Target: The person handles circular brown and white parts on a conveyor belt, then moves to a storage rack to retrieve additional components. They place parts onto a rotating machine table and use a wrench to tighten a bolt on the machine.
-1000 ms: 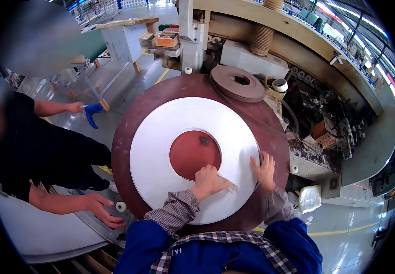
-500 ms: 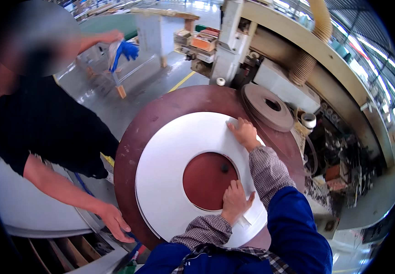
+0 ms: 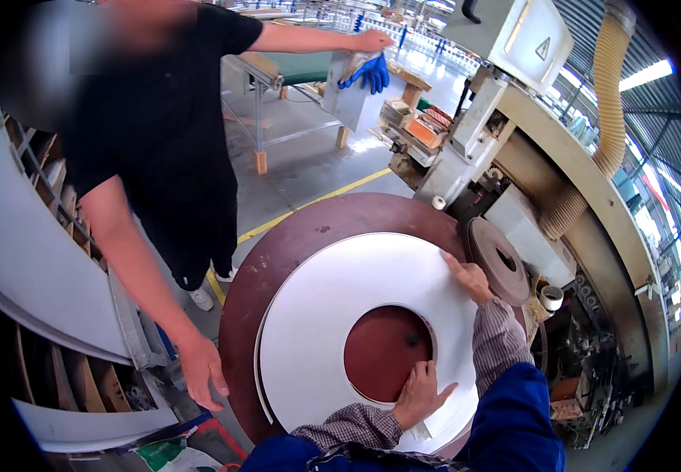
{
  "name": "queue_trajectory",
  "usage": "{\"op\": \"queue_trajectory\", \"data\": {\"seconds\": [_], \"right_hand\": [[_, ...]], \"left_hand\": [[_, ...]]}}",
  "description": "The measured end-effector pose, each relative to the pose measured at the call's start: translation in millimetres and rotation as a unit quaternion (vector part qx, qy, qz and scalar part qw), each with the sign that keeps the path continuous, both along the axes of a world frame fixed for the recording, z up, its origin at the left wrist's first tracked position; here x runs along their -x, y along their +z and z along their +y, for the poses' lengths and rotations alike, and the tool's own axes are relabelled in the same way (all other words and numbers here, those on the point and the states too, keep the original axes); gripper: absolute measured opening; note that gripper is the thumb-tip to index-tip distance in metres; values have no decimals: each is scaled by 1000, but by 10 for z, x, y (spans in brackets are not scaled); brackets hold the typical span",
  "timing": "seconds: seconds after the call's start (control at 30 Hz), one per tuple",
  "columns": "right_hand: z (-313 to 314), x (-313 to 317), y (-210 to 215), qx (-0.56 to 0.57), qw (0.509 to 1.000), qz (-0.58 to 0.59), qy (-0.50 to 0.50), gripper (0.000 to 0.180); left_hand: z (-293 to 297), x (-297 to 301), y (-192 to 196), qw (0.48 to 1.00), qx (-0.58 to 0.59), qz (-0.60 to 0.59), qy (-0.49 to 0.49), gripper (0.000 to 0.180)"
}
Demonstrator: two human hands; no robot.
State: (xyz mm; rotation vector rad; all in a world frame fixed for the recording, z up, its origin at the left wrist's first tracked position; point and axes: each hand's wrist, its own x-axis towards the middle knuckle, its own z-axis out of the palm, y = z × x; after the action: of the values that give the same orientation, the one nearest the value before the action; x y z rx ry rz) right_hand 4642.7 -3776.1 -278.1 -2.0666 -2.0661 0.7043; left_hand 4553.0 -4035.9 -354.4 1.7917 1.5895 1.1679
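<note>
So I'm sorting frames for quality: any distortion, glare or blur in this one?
Head view: fisheye bends the machine's straight edges near the black rim; ceiling lights glare top right; the floor shines; the white coil and both hands stay sharp.

Round brown table (image 3: 277, 267) carrying a white ring (image 3: 333, 315).

The ring lies flat, covering most of the table; its hole shows the brown top, and a brown margin stays bare along the table's left and far edges.

Ring (image 3: 333, 315) on disc (image 3: 293, 236); co-worker (image 3: 152, 134) left
</note>
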Motion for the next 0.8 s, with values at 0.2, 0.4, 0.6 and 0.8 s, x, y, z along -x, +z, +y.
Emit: {"op": "queue_trajectory", "data": {"seconds": [0.2, 0.4, 0.6, 0.8], "right_hand": [[-399, 18, 761, -162, 984, -74, -18, 83], [-1300, -201, 1793, -351, 934, -38, 59, 63], [-2399, 145, 2713, -342, 921, -65, 172, 59], [-3352, 475, 3628, -123, 888, 232, 377, 104]], "left_hand": [[-87, 91, 568, 949, 205, -161, -175, 85], [-457, -463, 733, 985, 3, -167, -37, 84], [-572, 54, 1867, 879, 8, -457, -132, 54], [-1354, 334, 2195, 807, -54, -557, -190, 25]]}}
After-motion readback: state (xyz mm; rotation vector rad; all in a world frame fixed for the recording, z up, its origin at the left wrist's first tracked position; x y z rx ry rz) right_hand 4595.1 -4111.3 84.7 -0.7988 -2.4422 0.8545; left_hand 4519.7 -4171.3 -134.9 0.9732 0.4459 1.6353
